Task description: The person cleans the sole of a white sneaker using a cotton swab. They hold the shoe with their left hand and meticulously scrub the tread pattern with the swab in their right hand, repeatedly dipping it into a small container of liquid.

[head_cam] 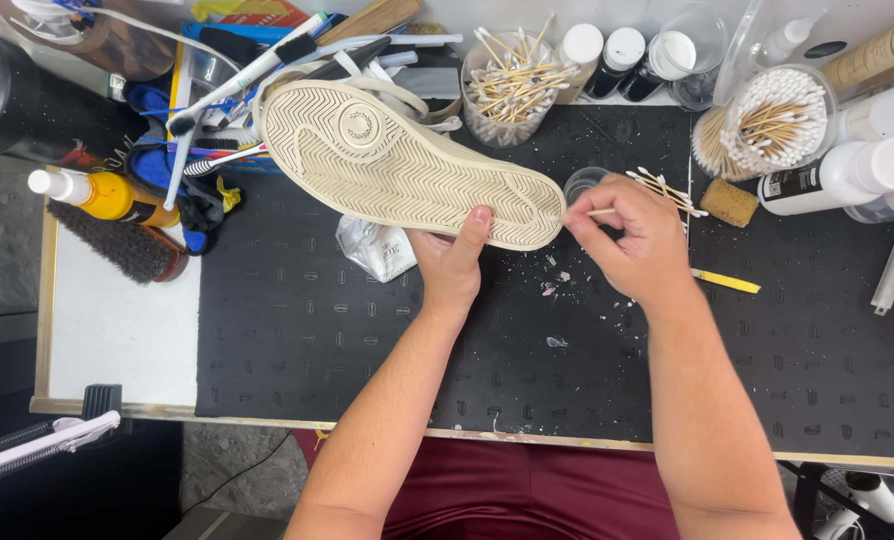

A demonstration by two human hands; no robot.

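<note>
A white sneaker (397, 160) is held sole up above the black work mat (297, 330), its cream zigzag sole facing me. My left hand (454, 262) grips it from below near the heel end, thumb pressed on the sole's edge. My right hand (635, 235) pinches a thin wooden cotton swab (595, 212) whose tip touches the sole's right end. White laces trail behind the shoe.
Cups of cotton swabs (512, 88) (767, 120), white and dark bottles (847, 175), a tan sponge (729, 202) and loose swabs (667, 190) line the back. Brushes (117, 240), an orange bottle (107, 195) and a crumpled wrapper (377, 248) lie left. A yellow stick (727, 281) lies right.
</note>
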